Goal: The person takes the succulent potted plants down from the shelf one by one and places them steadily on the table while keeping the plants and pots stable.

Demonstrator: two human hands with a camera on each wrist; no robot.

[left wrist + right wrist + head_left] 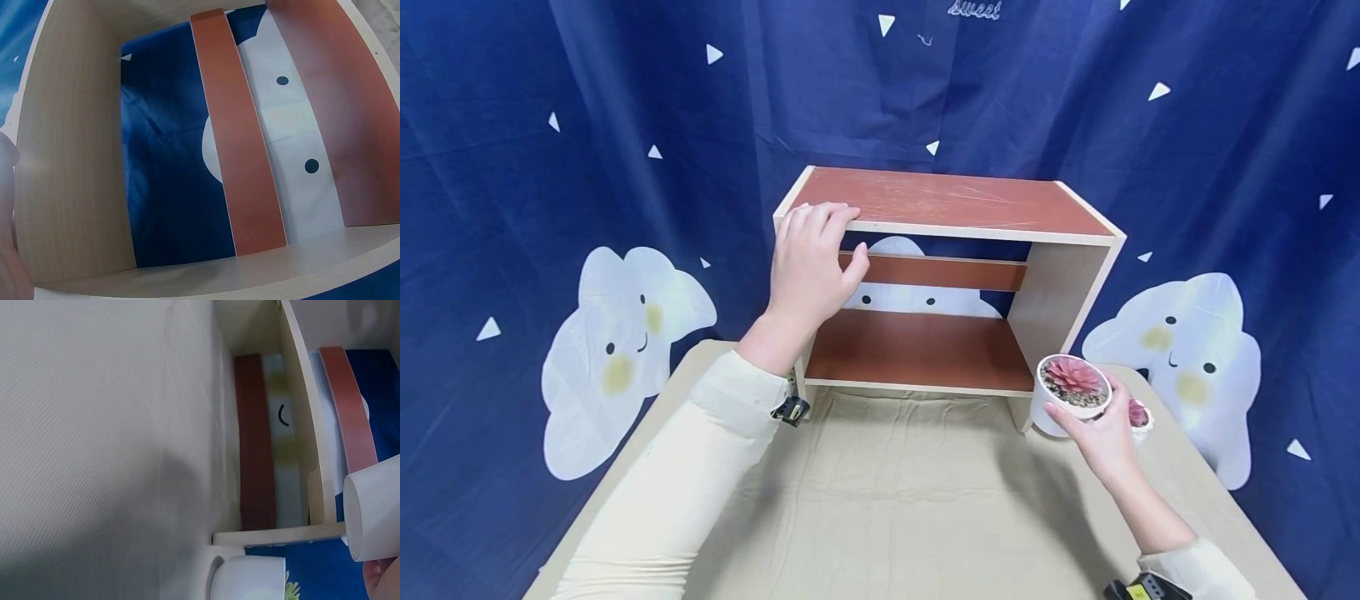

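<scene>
A small two-tier shelf (955, 200), reddish-brown with pale wood edges, stands toward the back of the table. My left hand (812, 267) rests on the front left corner of its top board, fingers over the edge, thumb apart from them in front; part of that hand (9, 219) shows at the left of the left wrist view. By the shelf's front right side, my right hand (1105, 429) grips a white pot (1051, 408) of pebbles and a pinkish-red succulent (1073, 375). The pot's wall (378, 509) also shows in the right wrist view.
A second potted succulent (1139, 417) stands behind my right hand, partly hidden. In the right wrist view, a white pot (250, 578) with greenish leaves sits near the shelf's end. Beige cloth (887, 500) covers the table, and a blue curtain (647, 83) hangs behind.
</scene>
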